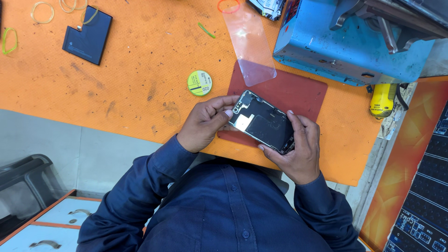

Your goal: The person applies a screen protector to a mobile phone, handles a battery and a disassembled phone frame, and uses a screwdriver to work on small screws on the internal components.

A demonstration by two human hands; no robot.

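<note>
The opened phone body (262, 122) shows black and dark grey inside, with a pale silvery patch and a bright metal rim. It sits over a dark red rectangular mat (298, 93) on an orange textured table cover (140, 70) smudged with darker marks. The flat rectangular battery (87, 34) is dark navy. The round wire spool (199, 83) is lime green with a yellow label. The clear plastic film (249, 44) is colourless. The metal machine housing (345, 46) is light blue. The person's buttoned shirt (224, 210) is dark blue.
</note>
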